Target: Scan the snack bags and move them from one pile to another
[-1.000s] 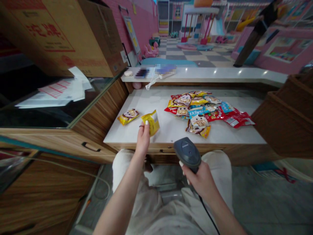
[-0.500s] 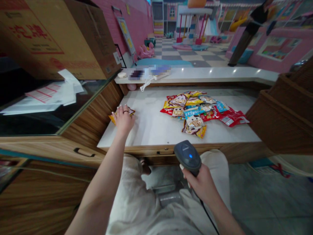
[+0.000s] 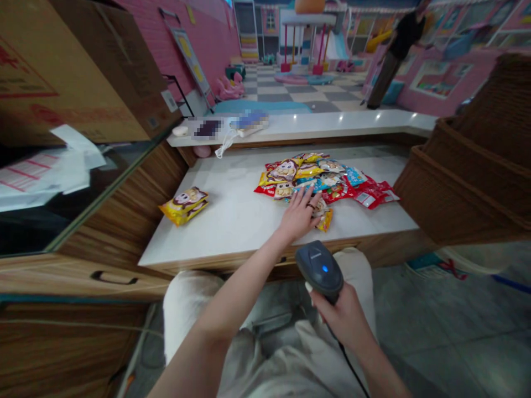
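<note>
Snack packets [image 3: 290, 177] are mostly sitting piled at 12 o'clock on the white counter [image 3: 228, 232], with just two yellow ones [image 3: 183, 205] lying apart at 10 o'clock. Left hand [image 3: 297, 216] is resting open on the pile, fingers spread, while right hand [image 3: 337, 320] is clamping a corded barcode scanner [image 3: 319, 271].

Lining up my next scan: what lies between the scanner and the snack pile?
Head view: the left hand lies between the scanner and the snack pile, on the white counter.

Dim, even indoor light, faint shadow under the left hand [image 3: 297, 215], small glare spots along the white ledge [image 3: 302, 124] at 12 o'clock, cardboard box [image 3: 83, 72] warped at 10 o'clock
</note>
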A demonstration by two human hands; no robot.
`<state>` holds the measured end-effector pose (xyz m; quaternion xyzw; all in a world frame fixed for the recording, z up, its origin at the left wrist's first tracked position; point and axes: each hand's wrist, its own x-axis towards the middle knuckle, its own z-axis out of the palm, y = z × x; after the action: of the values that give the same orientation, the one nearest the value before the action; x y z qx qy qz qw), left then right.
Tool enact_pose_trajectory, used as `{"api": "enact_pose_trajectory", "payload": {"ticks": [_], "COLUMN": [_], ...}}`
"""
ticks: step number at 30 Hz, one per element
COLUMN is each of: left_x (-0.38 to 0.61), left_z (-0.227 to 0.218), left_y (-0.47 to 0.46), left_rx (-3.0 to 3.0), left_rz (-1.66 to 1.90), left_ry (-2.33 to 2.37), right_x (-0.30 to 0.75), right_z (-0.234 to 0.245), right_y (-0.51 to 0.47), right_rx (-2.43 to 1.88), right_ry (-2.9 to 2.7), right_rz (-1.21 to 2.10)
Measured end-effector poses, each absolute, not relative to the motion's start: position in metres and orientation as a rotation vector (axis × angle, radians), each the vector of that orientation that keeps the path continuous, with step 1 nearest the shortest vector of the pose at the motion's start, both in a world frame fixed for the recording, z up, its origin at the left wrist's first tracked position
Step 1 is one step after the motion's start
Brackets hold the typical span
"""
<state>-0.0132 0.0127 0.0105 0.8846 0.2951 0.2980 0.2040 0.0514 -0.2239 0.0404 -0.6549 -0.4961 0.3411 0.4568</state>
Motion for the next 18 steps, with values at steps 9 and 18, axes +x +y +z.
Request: {"api": "enact_pose_trajectory", "payload": {"ticks": [9, 18], "left_x": [-0.005, -0.028], "left_z": [0.000, 0.012], "left_y": [0.022, 0.012], "left_rx": [2.356, 1.934], "left_rz": [0.886, 1.094], "left_ry": [0.862, 0.727], "right_x": [0.057, 0.052], "right_z": [0.030, 0.030], "right_y": [-0.228, -0.227], "right_rx": [-1.607, -1.592], "right_ry": [-1.202, -1.210], "right_rz": [0.824, 0.816]}}
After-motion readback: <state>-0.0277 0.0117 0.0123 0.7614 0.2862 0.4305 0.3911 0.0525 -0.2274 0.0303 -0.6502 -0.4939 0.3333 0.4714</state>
